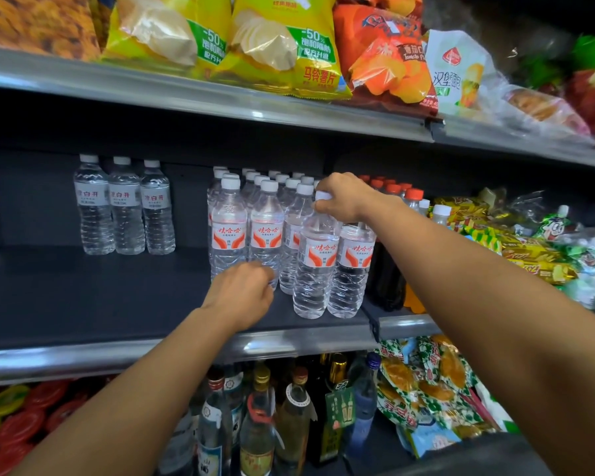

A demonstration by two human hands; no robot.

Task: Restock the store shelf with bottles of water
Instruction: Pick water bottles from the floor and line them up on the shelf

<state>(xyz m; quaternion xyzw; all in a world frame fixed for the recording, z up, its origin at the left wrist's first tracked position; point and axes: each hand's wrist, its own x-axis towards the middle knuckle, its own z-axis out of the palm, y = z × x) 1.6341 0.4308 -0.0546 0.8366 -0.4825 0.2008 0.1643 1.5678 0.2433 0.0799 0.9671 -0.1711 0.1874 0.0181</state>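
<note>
1. Our right hand (342,197) grips the cap of a water bottle (315,262) standing at the shelf (100,297) front, beside the red-labelled rows.
2. Our left hand (243,297) hovers low with fingers loosely curled, holding nothing.
3. We should seat the bottle flat and label outward before letting go.
4. Both forearms reach forward, the right one higher.

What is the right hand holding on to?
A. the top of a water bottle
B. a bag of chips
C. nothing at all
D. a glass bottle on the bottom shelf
A: the right hand has its fingers curled round the white cap of a water bottle standing at the front of the shelf.
</note>
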